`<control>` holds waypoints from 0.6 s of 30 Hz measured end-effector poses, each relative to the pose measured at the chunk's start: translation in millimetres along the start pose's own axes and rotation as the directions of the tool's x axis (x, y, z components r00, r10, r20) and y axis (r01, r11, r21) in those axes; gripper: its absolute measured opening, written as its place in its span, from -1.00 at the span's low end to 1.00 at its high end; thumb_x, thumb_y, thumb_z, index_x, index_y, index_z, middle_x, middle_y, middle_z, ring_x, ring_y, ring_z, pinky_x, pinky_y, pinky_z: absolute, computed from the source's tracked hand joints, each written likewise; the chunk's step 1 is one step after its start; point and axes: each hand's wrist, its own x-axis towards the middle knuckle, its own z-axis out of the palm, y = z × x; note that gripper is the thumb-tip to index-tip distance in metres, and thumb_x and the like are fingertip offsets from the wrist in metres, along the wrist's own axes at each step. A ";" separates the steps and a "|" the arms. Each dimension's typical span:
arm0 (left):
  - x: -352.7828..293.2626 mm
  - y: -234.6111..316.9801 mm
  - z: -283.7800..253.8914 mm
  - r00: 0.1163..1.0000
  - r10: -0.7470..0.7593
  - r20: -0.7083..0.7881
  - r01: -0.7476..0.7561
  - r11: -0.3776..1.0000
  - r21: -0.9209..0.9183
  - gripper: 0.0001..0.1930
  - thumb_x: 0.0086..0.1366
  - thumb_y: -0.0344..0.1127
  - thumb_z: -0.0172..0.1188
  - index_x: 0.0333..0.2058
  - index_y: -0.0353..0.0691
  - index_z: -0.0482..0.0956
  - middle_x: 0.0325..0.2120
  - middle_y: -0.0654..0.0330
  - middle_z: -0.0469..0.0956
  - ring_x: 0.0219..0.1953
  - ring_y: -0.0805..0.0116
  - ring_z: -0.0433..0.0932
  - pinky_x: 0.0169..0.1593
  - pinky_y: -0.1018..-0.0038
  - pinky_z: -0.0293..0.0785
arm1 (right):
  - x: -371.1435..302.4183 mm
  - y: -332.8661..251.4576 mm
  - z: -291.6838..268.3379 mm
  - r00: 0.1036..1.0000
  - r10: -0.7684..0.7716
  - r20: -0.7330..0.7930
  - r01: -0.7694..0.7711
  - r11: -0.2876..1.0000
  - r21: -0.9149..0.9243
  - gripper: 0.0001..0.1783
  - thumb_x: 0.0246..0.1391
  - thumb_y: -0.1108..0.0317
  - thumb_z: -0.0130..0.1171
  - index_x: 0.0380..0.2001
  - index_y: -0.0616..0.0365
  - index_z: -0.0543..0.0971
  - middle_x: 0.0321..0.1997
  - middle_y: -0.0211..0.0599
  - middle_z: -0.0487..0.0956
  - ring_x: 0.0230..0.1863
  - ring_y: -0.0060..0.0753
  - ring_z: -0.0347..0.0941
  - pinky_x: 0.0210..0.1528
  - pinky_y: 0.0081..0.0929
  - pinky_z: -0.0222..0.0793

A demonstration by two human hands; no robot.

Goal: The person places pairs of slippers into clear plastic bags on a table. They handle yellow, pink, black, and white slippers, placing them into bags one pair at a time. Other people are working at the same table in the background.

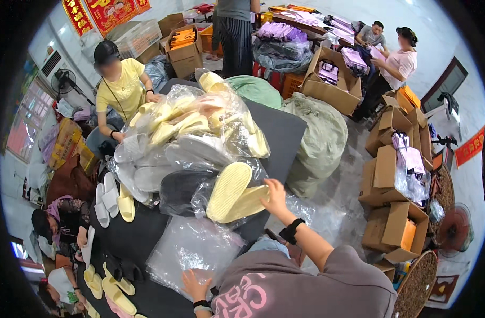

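My right hand (276, 200) is closed on the end of a yellow slipper (247, 202), fingers and thumb at its edge. A second yellow slipper (229, 185) lies against it, sole up, and clear film shows around the pair. My left hand (196, 286) rests with spread fingers at the near edge of a stack of clear plastic bags (194, 252) on the dark table (139, 233). Just beyond the yellow pair are bagged black slippers (184, 192), bagged grey slippers (194, 151) and a heap of bagged yellow slippers (192, 124).
Loose grey slippers (110, 193) and yellow slippers (115, 294) line the table's left side. A person in yellow (120, 87) stands across the heap; others work at the left edge and back. Large sacks (319, 143) and open cartons (393, 228) stand to the right.
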 end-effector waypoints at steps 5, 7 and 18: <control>-2.8 5.2 -6.9 0.985 -0.001 -0.172 -0.010 0.998 -0.065 0.08 -0.24 0.17 0.39 0.27 -0.01 0.08 0.30 -0.03 -0.09 0.34 -0.01 -0.12 0.21 -0.27 -0.19 | 29.4 39.8 1.8 0.933 0.204 0.295 -0.221 0.975 0.026 -0.12 -0.28 0.09 0.38 0.13 0.18 0.26 0.05 0.03 0.37 0.09 0.05 0.29 0.08 -0.17 0.25; -10.1 12.0 -13.6 0.987 -0.018 -0.160 0.006 0.997 -0.072 0.08 -0.24 0.17 0.39 0.27 -0.02 0.08 0.30 -0.05 -0.08 0.33 -0.02 -0.11 0.21 -0.26 -0.20 | 30.3 41.0 19.3 0.880 0.167 0.445 -0.229 0.969 0.091 -0.17 -0.19 0.02 0.33 0.05 0.34 0.27 -0.11 0.14 0.46 -0.02 0.09 0.40 0.02 -0.23 0.31; -34.9 9.2 29.8 0.998 0.060 -0.035 -0.064 0.990 -0.122 0.05 -0.21 0.24 0.36 0.24 -0.10 0.14 0.24 -0.14 0.04 0.28 -0.12 -0.02 0.18 -0.27 -0.13 | 33.4 29.1 6.8 0.946 0.021 0.324 -0.036 0.999 0.039 0.01 -0.30 0.04 0.42 0.19 0.25 0.17 0.14 0.03 0.28 0.14 0.08 0.26 0.12 -0.18 0.26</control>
